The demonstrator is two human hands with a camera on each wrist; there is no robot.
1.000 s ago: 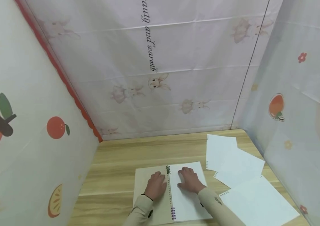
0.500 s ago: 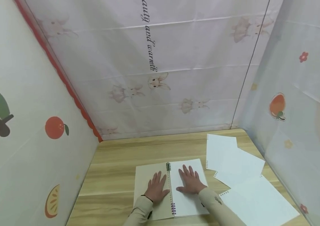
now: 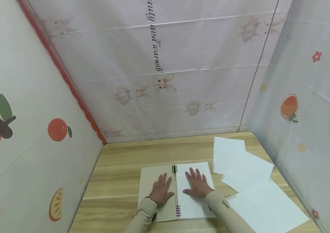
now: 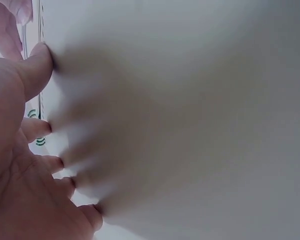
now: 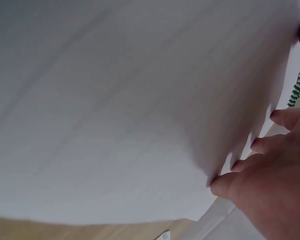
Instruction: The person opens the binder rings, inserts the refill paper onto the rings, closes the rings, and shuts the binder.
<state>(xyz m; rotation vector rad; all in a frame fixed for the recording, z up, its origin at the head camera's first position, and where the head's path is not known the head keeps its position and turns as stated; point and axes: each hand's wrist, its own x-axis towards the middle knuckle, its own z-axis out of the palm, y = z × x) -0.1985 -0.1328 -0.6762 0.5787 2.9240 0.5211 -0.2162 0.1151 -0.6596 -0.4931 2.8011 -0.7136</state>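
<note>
An open notebook lies flat on the wooden table, with a tan cover or backing sheet on the left and a white page on the right. Short coil pieces, green at the top and purple at the bottom, join the two halves along the row of holes. My left hand rests on the tan side, fingers spread. On the white page my right hand lies with its fingers spread too. Both wrist views show fingertips touching the paper: left hand, right hand.
Several loose white sheets with punched edges, among them a far sheet and a near sheet, overlap to the right of the notebook. Printed cloth walls enclose the table at the back and both sides.
Both hands have gone from bent fingers to flat, spread fingers on the notebook. The notebook has shifted slightly away, toward the back wall. The loose sheets stay put.
</note>
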